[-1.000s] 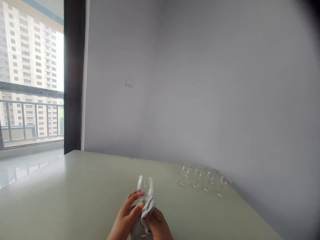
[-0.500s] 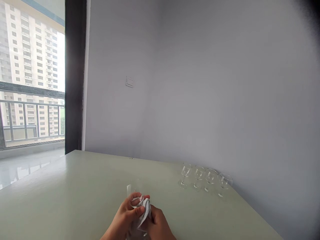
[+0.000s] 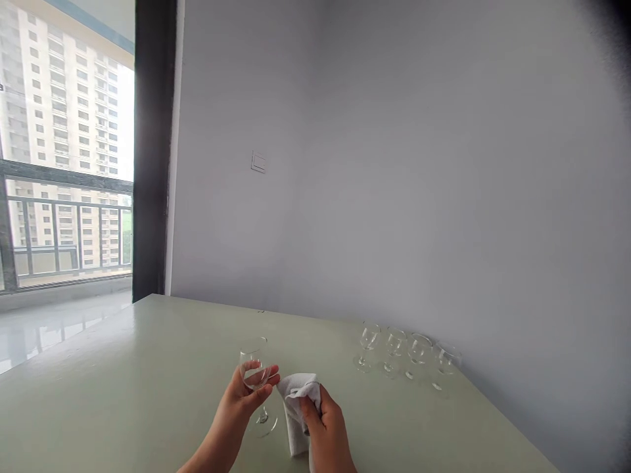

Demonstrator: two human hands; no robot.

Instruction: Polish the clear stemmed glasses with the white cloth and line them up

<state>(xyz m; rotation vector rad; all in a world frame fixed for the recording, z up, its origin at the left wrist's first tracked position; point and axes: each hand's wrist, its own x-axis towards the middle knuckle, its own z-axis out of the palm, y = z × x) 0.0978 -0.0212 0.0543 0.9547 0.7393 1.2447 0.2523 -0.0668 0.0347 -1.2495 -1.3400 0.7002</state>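
Observation:
A clear stemmed wine glass [image 3: 253,358] is in my left hand [image 3: 245,393], whose fingers and thumb wrap round the bowl. Its stem and round foot show below the hand, and the glass leans slightly. My right hand [image 3: 323,424] grips a white cloth [image 3: 298,394] between thumb and fingers, and the cloth hangs down in folds. A small gap separates the cloth from the glass. Farther back on the right, several similar glasses [image 3: 369,337] stand upright in a row.
The pale green table [image 3: 162,387] spreads under both hands. A grey wall [image 3: 419,164] with a light switch [image 3: 258,162] rises behind it. At the left a dark frame [image 3: 152,151] borders a balcony with a railing.
The cloth has come away from the glass with my right hand, toward the right. My left hand has moved a little left and up with the glass, whose stem and foot now show.

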